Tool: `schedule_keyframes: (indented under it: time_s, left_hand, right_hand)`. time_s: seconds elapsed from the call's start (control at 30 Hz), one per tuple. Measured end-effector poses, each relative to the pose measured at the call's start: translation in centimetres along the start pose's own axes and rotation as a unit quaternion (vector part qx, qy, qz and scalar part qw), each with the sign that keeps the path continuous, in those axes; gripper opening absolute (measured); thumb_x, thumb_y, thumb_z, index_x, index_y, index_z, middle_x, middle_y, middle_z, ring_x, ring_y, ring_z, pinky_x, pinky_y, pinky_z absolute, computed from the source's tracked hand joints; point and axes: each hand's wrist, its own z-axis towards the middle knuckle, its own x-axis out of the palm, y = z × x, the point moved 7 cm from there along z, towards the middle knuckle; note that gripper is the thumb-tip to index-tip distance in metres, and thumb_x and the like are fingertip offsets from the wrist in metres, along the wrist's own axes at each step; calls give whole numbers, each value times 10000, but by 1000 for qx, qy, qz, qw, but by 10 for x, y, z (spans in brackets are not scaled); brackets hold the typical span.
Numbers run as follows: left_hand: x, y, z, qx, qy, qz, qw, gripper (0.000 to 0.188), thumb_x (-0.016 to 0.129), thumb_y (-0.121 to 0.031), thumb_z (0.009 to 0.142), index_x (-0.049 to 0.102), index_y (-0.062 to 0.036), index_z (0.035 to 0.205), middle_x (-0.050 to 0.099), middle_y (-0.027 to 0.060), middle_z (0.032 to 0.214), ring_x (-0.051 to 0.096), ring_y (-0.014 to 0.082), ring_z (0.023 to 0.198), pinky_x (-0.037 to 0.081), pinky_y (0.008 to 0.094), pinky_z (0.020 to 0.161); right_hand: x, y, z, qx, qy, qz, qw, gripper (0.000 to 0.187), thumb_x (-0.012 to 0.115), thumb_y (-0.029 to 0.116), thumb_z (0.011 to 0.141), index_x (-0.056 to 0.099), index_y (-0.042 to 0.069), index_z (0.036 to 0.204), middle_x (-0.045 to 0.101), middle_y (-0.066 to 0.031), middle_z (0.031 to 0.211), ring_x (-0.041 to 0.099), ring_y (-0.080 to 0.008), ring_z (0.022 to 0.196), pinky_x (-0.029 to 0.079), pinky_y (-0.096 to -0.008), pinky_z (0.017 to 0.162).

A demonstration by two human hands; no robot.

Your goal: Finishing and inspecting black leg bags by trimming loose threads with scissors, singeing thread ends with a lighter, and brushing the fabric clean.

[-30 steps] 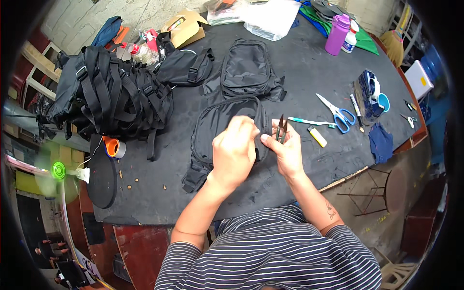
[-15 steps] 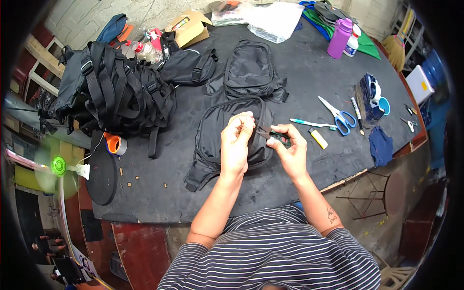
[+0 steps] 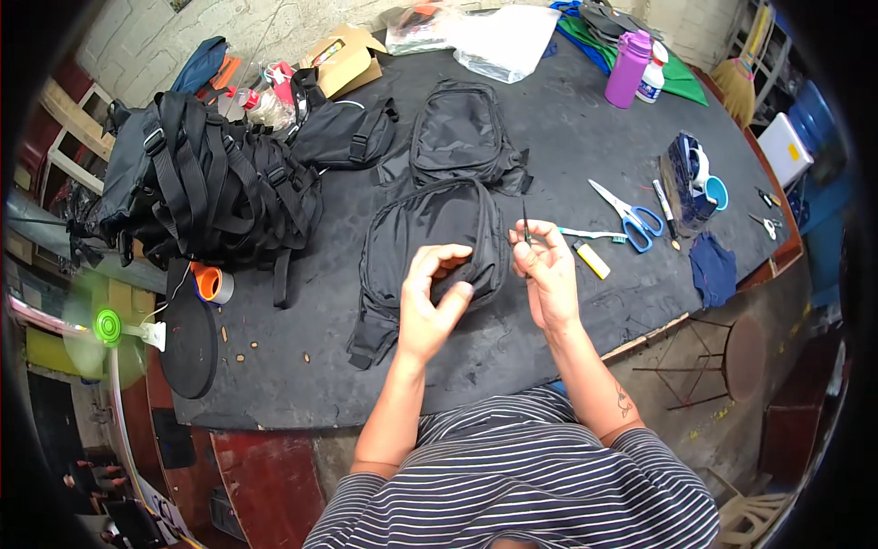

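Note:
A small black zippered bag (image 3: pixel 421 220) lies in front of me on the dark table. Over its lower part is my left hand (image 3: pixel 432 300), fingers curved and thumb apart, with nothing visible in it; whether it touches the cloth I cannot tell. Just right of the bag, my right hand (image 3: pixel 550 274) is closed on thread snips (image 3: pixel 526 222). Their dark blades point away from me, seen almost edge-on, and the fingers hide the handles. A second black bag (image 3: pixel 457 133) lies flat directly beyond the first.
To the left rises a heap of black strapped bags (image 3: pixel 215 183), with a tape roll (image 3: pixel 212 284) below it. On the right lie a toothbrush (image 3: pixel 585 234), a yellow lighter (image 3: pixel 592 260), blue-handled scissors (image 3: pixel 636 224) and a marker (image 3: pixel 665 209). A purple bottle (image 3: pixel 629 70) stands farther back.
My hands have moved apart; the left lowered and opened from a pinch. The snips in my right hand turned from pointing left to pointing away. The view shifted slightly.

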Motion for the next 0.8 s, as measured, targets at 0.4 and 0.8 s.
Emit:
schedule_keyframes:
  time_s: [0.4,0.8]
  left_hand:
    - [7,42,-8,-102,-93,-238,961,286,633,83,769,640,24,1048,561,5,888,489,68,770,397,190,730]
    - [15,41,-6,-89,-137,-244,956,250,638,88,764,652,25,1006,576,13,883,498,61,749,400,185,701]
  right_hand:
    - [-3,14,-5,-160,-41,-313,935,431,735,45,704,508,34,1070,517,-34,966,506,-134,907,413,-264,778]
    - [37,46,-33,-281,-15,-499,820,279,712,10,671,610,-6,930,553,-111,834,584,-257,720,469,-324,621]
